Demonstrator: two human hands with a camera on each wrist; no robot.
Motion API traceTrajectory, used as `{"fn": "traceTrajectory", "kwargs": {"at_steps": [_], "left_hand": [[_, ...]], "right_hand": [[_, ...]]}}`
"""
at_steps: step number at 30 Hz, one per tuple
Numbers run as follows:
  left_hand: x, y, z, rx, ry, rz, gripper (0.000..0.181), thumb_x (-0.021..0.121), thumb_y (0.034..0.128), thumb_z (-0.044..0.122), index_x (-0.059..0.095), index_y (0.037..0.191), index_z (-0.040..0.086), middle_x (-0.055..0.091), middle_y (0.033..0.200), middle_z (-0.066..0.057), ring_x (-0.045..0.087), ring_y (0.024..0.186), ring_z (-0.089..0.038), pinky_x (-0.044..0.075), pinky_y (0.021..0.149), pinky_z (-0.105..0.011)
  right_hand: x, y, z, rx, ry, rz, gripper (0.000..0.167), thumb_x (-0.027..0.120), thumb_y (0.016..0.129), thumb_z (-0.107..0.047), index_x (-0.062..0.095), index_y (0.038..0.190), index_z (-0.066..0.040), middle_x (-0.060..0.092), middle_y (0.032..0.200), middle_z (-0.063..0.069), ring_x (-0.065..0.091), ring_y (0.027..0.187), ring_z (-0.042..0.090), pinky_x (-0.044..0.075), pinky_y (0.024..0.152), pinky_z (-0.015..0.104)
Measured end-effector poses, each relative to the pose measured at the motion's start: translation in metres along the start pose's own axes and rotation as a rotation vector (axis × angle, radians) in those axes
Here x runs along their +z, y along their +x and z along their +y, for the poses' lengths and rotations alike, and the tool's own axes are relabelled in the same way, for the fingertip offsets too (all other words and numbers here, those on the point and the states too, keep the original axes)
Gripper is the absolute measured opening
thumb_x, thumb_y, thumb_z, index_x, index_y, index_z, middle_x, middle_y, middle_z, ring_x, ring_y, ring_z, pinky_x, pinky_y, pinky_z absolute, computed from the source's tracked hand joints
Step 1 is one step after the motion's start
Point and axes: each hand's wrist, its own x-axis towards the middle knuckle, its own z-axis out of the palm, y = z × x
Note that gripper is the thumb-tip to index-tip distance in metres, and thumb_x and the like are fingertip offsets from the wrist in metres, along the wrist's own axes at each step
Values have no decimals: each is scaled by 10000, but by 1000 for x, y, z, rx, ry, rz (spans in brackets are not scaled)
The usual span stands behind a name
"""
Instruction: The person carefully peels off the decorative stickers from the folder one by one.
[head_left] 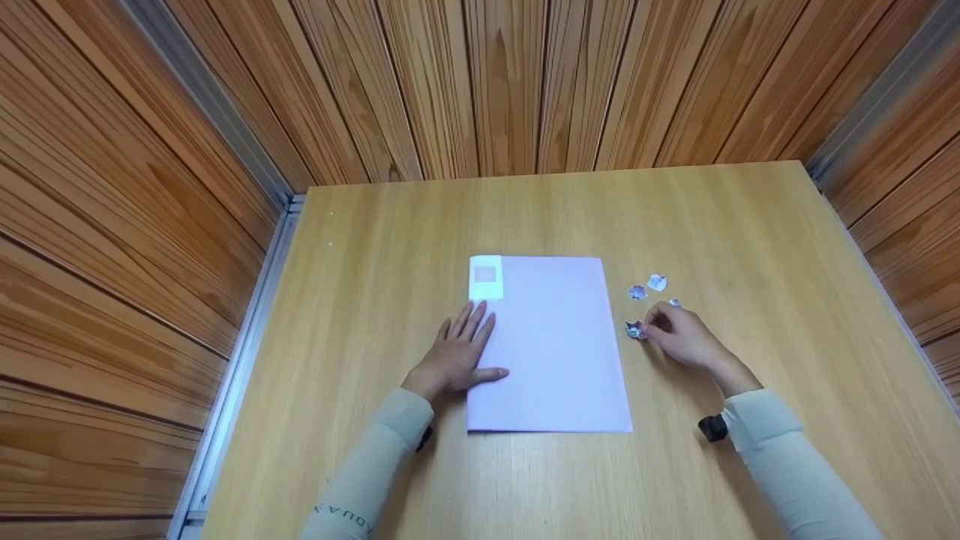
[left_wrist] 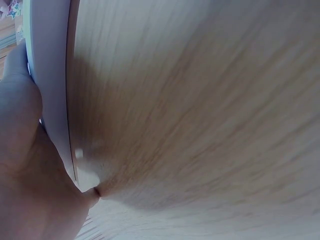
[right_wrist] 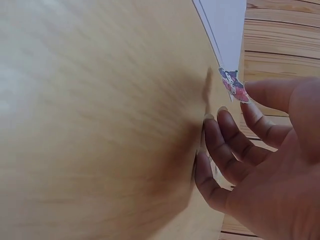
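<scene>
While your left hand (head_left: pixel 457 360) lies flat with its fingers spread over the left edge of the folder (head_left: pixel 555 345), grasping nothing, your right hand (head_left: pixel 686 337), right of the frame's centre, pinches a sticker (head_left: pixel 634 330) between thumb and forefinger. The folder lies in the middle of the head view, and on its upper left corner you have a label (head_left: pixel 486 277); whether it is stuck down or merely laid there, I cannot tell. The rest of the front that shows looks plain, so I judge you are near the start of the work. The sticker you hold is off the folder, just beyond its right edge, so that piece is not yet placed. Three loose stickers (head_left: pixel 637 292) lie on the table (head_left: pixel 337 300) above your right hand in the frame, the lowest partly hidden by it. By my reading, these are left to deal with. What is under your left palm, I cannot see.
</scene>
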Motion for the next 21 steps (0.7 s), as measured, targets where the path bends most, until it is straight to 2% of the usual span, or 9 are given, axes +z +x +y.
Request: {"fn": "traceTrajectory", "kwargs": {"at_steps": [4,11,16,21], "left_hand": [[0,0,0,1,-6,0,1024,463,939,758,23,1662,182,-128,1725,-42,-160,1572,-281,39,1254,-574],[-1,-1,1,4,-8,0,1025,464,939,757,20,1661,181,-129,1724,-46,-152,1573,-289,40,1254,-574],[-1,-1,1,4,-8,-1,1022,466,941,753,23,1661,180,-121,1725,-52,-144,1575,-296,40,1253,-579],[-1,-1,1,11,10,10,1009,469,949,739,45,1662,164,-101,1728,-66,-125,1578,-307,60,1252,-584]], "right_hand": [[-1,-1,3,39,7,-1,156,590,1048,-171,598,1089,-20,614,998,119,541,880,242,454,699,285],[-2,-2,4,62,12,0,151,594,1046,-160,589,1098,-19,598,980,122,543,832,232,469,635,259],[-1,-2,5,58,-8,8,124,618,1026,-127,588,1073,-15,594,975,126,547,816,232,474,615,253],[2,0,7,23,-77,50,116,660,992,-106,595,1016,-12,591,949,127,546,827,236,457,649,259]]}}
